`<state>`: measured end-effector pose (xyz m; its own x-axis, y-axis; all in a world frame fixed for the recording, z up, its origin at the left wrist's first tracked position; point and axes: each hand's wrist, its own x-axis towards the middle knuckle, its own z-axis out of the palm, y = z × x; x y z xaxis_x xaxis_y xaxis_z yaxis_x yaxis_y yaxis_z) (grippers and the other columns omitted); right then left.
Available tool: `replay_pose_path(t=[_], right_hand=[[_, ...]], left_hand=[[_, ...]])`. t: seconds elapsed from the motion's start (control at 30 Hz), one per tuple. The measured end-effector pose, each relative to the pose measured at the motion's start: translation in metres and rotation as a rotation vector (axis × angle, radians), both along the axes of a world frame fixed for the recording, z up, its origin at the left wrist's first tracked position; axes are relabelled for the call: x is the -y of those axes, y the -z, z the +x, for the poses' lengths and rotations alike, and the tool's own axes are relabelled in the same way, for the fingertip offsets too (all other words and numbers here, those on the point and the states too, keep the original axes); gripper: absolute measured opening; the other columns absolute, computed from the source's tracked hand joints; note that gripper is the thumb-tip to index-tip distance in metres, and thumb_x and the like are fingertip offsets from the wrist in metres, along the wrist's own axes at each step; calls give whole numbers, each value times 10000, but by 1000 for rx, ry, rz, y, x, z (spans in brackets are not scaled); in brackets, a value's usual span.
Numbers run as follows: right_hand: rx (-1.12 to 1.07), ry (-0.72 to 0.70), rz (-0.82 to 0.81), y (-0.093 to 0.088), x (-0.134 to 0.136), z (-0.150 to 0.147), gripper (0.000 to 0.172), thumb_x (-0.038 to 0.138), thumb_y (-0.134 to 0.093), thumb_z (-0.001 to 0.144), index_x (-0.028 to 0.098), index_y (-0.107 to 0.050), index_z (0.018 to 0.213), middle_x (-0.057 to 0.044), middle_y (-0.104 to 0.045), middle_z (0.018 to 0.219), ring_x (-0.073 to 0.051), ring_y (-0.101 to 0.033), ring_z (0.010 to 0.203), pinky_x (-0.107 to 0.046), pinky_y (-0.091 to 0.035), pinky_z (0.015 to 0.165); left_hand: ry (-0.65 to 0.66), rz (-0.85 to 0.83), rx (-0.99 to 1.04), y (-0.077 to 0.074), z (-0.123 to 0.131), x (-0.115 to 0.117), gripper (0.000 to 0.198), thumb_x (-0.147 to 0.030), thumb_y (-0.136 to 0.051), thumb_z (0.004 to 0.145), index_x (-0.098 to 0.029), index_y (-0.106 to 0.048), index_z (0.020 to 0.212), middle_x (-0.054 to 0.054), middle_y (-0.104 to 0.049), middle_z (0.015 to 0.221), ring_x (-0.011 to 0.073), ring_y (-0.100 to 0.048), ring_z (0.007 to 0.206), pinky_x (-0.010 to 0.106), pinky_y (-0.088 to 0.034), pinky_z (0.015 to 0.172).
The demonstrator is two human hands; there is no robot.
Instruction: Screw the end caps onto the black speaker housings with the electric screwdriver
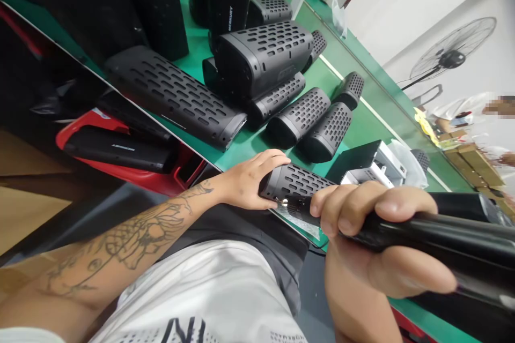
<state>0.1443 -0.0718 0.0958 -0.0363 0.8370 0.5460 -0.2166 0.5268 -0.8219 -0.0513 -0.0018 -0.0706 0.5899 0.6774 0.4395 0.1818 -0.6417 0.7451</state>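
My right hand (374, 225) is wrapped round a black electric screwdriver (450, 230), its body running off to the right edge. The front end of the tool meets the near edge of a black perforated housing (301, 179), by a small shiny spot that may be a screw. My left hand (251, 179) grips the left end of this housing, thumb on the near side and fingers over the top. It lies on the green table (233, 158). Part of the housing is hidden behind my right hand.
Several similar black housings (265, 53) lie and stand on the table beyond my hands. A silver and black box (374, 166) sits behind my right hand. A red chair (116, 161) bears another housing at the left. A fan (453, 59) and a person (462, 110) are farther back.
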Motion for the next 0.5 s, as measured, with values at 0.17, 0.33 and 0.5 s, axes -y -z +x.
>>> replay_pose_path(t=[0.17,0.33,0.5], right_hand=[[17,-11,-38,8,-2,-6,350,564,-942,1012,247,-809,1080,74,-719,732,-130,-660,487,-344,-644,578],[19,-14,-12,14,-11,-4,330,550,-919,1020,245,-816,1087,78,-712,724,-125,-652,471,-328,-661,574],[19,-11,10,12,-13,-4,315,505,-945,1007,221,-834,1087,63,-733,728,-134,-673,481,-337,-676,588]], left_hand=[[10,-19,2,-1,1,1,1053,-361,-991,872,-250,-423,1751,228,-511,1774,397,-556,1678,598,-521,1399],[8,-42,17,-2,1,2,1051,-353,-1007,866,-260,-441,1746,214,-512,1771,393,-566,1666,582,-525,1398],[10,-15,41,6,2,0,1101,-358,-1028,846,-301,-417,1759,204,-510,1768,422,-572,1651,616,-549,1369]])
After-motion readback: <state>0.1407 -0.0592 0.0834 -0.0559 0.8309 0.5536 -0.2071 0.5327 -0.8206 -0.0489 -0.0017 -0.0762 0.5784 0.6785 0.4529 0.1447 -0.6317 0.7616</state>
